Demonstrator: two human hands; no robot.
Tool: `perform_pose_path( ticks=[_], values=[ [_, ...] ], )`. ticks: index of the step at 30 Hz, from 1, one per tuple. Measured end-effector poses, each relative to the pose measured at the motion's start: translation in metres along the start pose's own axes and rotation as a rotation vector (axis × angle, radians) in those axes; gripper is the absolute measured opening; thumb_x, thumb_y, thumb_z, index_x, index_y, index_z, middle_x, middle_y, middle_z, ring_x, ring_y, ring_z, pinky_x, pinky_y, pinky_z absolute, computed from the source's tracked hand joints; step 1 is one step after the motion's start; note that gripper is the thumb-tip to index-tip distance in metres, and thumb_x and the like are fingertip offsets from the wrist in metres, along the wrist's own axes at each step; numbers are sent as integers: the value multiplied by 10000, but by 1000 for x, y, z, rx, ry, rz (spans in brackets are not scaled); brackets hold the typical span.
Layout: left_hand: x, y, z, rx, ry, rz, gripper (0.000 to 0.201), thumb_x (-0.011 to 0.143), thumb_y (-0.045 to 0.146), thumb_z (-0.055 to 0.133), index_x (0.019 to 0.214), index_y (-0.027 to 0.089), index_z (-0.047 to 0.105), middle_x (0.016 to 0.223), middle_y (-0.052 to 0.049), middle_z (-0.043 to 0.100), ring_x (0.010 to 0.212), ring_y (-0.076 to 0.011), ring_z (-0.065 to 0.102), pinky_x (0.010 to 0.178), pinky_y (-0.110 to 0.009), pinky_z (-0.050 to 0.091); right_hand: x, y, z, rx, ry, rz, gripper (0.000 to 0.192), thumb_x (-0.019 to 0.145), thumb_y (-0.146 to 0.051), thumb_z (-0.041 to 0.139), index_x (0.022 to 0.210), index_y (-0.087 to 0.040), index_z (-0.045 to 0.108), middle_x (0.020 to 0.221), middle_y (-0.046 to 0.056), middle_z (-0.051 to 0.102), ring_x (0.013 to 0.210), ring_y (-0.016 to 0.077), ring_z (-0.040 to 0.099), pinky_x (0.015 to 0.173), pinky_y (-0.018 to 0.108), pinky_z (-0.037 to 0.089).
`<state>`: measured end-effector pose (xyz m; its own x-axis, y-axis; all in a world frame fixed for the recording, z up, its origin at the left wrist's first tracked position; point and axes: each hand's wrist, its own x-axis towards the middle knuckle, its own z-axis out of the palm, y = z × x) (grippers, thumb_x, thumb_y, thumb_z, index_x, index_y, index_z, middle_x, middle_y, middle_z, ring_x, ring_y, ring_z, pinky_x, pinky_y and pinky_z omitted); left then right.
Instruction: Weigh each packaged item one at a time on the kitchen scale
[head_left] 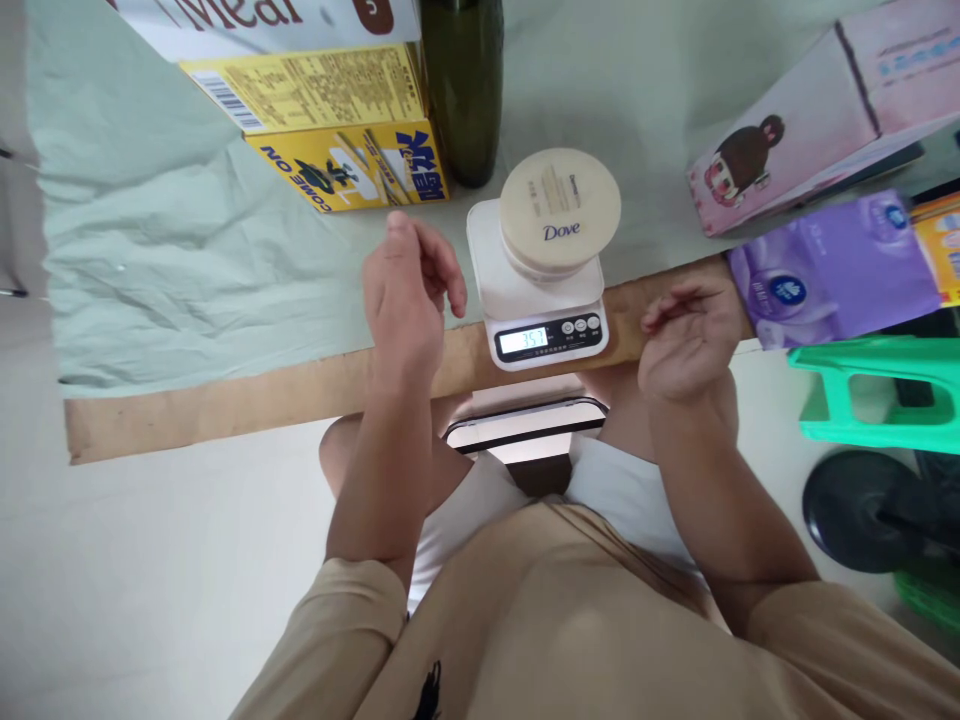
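Observation:
A white digital kitchen scale (484, 265) sits at the table's front edge, its lit display (523, 341) appearing to read 357. On its platform rests a round cream-coloured Dove tub (560, 205), lid up. To the left of the scale is my left hand (409, 290), empty, thumb raised and fingers loosely bent apart. My right hand (690, 335) lies at the table edge right of the scale, palm turned up, fingers loosely curled with nothing in them. Neither hand touches the scale or the tub.
Behind my left hand stand a yellow snack box (352, 170), a white box (300, 25) and a dark green bottle (465, 90). At right are a pink carton (787, 130), a purple tissue pack (840, 265) and a green plastic stool (817, 385). A pale green cloth (172, 270) covers the table.

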<state>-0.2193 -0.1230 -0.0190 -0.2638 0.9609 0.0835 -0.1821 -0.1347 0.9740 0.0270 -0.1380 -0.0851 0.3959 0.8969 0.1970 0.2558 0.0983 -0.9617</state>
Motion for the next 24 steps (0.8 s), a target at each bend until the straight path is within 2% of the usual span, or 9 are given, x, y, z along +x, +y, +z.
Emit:
perform_pose_path(
  ticks=[2,6,9,12,14,16,19,21,24],
  values=[
    [1,-4,2,8,-5,10,489,1012,628,566,719,237,583,540,15,494,427,-121,403,469,-351,215,1,1,0,-22,-5,12,382,774,-575,264,908,-272,453,740,40,422,600,206,488,541,396,421],
    [4,-12,1,48,-8,18,169,967,235,666,798,241,666,636,13,559,512,-118,470,521,-334,317,1,1,1,-43,-14,29,431,787,-619,233,914,-267,446,739,29,420,600,205,499,544,391,414],
    [3,-12,-2,104,6,32,256,837,83,678,645,237,605,675,-11,568,579,-132,492,560,-335,334,0,0,1,-38,-24,37,446,795,-630,237,921,-266,461,743,37,436,616,208,508,564,395,418],
    [0,-8,-1,95,4,11,321,817,129,650,559,233,490,587,-17,476,511,-141,399,526,-344,246,0,-1,0,17,-29,37,408,787,-606,286,905,-263,474,723,40,447,601,202,500,556,391,393],
    [-1,-6,1,95,1,-16,298,859,204,606,584,245,498,525,-8,401,478,-148,347,517,-350,215,0,-1,0,50,-36,32,387,790,-598,325,897,-263,487,719,40,458,598,196,502,555,382,389],
    [0,-6,4,122,4,-2,301,920,281,543,621,250,535,529,-12,417,498,-157,371,532,-355,260,0,0,0,78,-40,18,387,815,-605,339,894,-262,500,721,34,465,599,185,499,555,369,394],
    [5,-9,6,157,34,22,311,964,341,480,683,253,581,702,-48,590,676,-186,537,673,-366,435,-2,4,-1,127,-43,-8,392,875,-596,341,898,-255,533,735,22,481,608,167,500,562,344,417],
    [8,-12,6,128,46,-45,237,944,384,506,773,259,613,904,-61,666,880,-207,626,851,-375,521,-3,7,-2,171,-50,-31,370,905,-575,387,907,-252,568,743,16,500,615,158,511,563,332,438],
    [8,-16,7,63,17,-141,290,902,531,559,972,259,634,1165,-78,667,1139,-241,659,1071,-430,528,-3,6,-1,196,-65,-56,334,949,-543,466,961,-257,640,815,28,583,695,163,588,638,345,527]
  ],
)
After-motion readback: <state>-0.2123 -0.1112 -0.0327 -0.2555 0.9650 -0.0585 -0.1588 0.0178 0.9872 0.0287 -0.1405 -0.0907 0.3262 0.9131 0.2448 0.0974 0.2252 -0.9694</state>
